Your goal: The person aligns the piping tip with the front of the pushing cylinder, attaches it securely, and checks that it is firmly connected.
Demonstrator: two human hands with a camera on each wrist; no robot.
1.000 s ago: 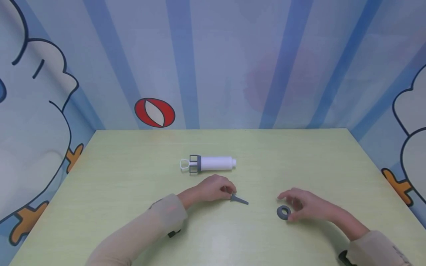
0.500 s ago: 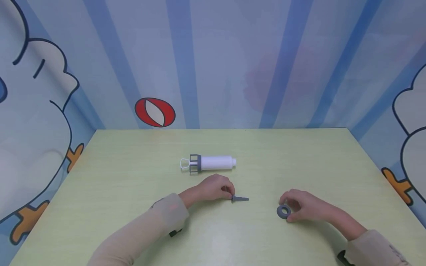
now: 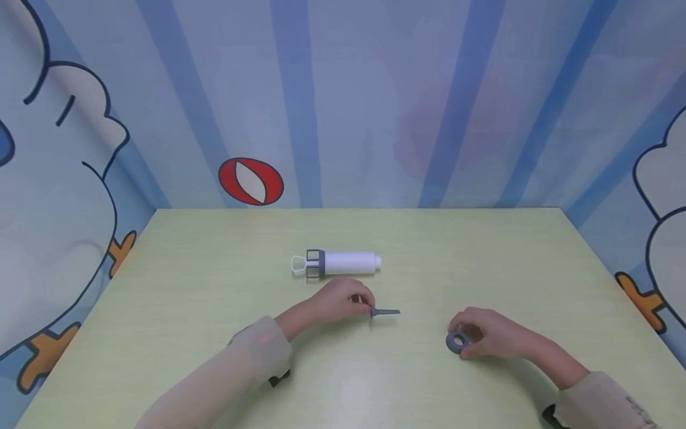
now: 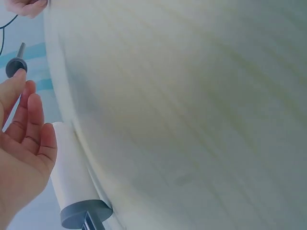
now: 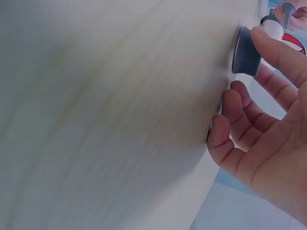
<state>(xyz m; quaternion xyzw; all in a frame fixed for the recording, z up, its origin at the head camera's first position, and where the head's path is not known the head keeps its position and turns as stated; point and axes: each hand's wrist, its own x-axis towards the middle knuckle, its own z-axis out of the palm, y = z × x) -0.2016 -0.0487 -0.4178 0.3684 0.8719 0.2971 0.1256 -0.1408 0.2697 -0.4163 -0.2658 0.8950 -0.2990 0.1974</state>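
Near the middle of the table, my left hand [image 3: 343, 300] pinches a small grey tapered nozzle [image 3: 386, 312] by its flared base. Its thin tip points right, and a faint shadow lies on the table below it. In the left wrist view the thumb presses the rim of the nozzle [image 4: 17, 66]. My right hand [image 3: 493, 333] holds a grey ring [image 3: 450, 343] between thumb and forefinger, low at the table. The right wrist view shows the ring [image 5: 247, 52] side-on, with the other fingers curled near the tabletop.
Beyond my left hand lies a white syringe-like tube [image 3: 351, 263], with a grey collar and a white loop handle at its left end. The pale yellow-green table [image 3: 241, 238] meets a printed blue striped backdrop [image 3: 364, 119] along its back and sides.
My left hand has lifted the nozzle slightly and turned its tip from slanting toward me to level. My right forefinger has come down onto the ring, which has stayed in place.
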